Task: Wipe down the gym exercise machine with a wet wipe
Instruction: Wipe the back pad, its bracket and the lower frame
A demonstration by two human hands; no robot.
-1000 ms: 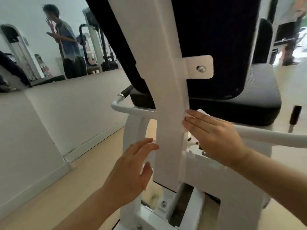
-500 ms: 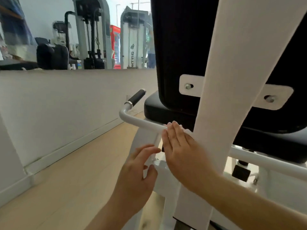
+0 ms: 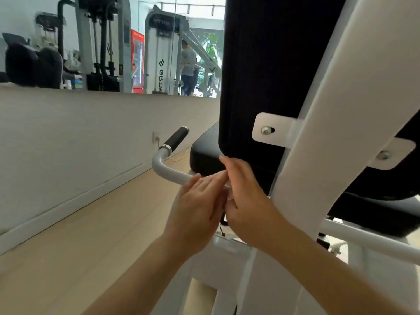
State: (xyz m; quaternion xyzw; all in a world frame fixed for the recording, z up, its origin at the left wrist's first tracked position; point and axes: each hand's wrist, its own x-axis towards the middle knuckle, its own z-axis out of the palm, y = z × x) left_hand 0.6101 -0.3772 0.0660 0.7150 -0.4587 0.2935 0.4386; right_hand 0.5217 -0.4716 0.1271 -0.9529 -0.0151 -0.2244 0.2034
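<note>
Left hand (image 3: 197, 210) and right hand (image 3: 247, 201) lie together on the handle bar (image 3: 168, 171) (both with fingers straight), just under the seat pad (image 3: 204, 155)

A gym, seen from close against one of its machines.

Near and to the right stands an exercise machine (image 3: 329, 133) with a white steel frame. It has a black back pad (image 3: 261, 64), a black seat pad (image 3: 204, 155) and a white side bar ending in a black rubber grip (image 3: 176, 138). Along the far left wall a long mirror (image 3: 34, 19) reflects more of the same kit: tall weight-stack machines (image 3: 161, 57), cables, dark padding, and a person (image 3: 188, 67) standing among them. Below the mirror the wall (image 3: 79, 137) is plain white with a white skirting board (image 3: 68, 205), and the floor (image 3: 91, 235) is pale wood.
</note>
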